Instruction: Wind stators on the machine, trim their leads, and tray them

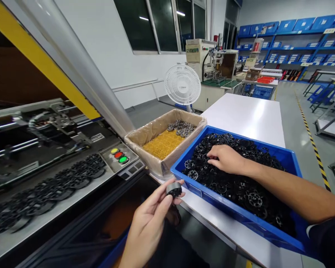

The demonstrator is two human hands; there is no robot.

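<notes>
My left hand (152,217) pinches a round black part with a smooth grey rim (173,189) between thumb and fingers, in front of the blue bin's near corner. My right hand (226,158) reaches into the blue bin (220,206), its fingers curled down at the heap of black spoked wheel-like parts (254,199). Whatever those fingertips grip is hidden among the dark pieces. To the left, a machine bed bears a row of similar black spoked parts (64,186), lying overlapped along its front.
A plastic-lined carton (167,163) with yellow pieces and dark wheels stands beside the bin. Yellow, red and green buttons (118,155) sit on the machine's panel. A slanted grey-and-yellow cover (72,56) rises at left. Behind are a white fan (182,85) and a white table (240,115).
</notes>
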